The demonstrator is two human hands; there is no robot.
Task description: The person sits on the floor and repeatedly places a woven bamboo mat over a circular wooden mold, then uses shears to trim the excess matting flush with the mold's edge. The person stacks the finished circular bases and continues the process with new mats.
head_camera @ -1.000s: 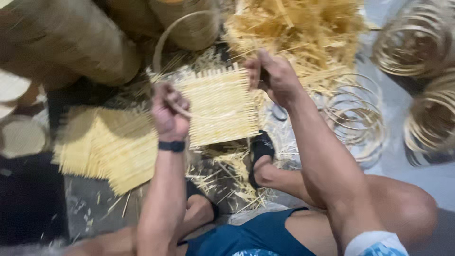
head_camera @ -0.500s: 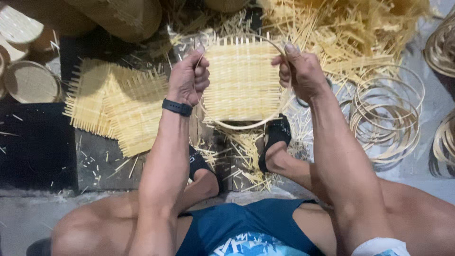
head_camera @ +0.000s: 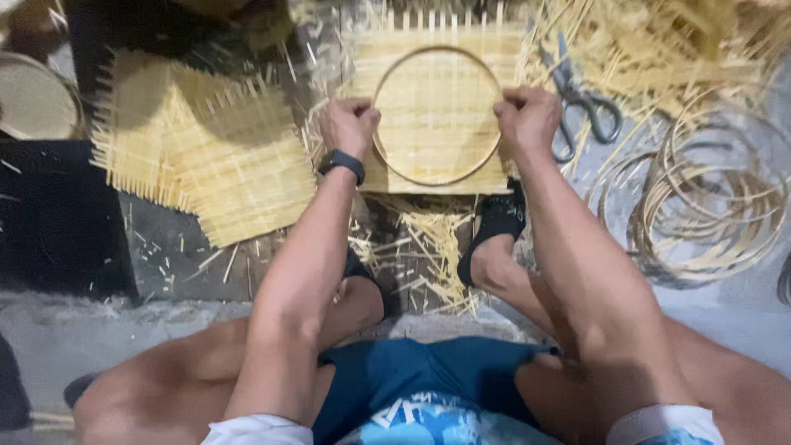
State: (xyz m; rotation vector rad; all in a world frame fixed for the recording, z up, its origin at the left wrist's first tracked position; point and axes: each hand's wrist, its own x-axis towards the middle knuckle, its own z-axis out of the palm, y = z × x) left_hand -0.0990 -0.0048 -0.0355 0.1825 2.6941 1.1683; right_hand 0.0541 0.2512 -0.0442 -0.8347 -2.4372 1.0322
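Where the dark floor shows at far left, a round woven tray lies beside a stack of woven bamboo mats. Next, the left hand is fisted tight on the left edge of a thin bamboo hoop, which rests on a square woven mat. Opposite, the right hand clenches the hoop's other side. Scissors lie just right, then loose splints and coiled hoops on grey concrete.
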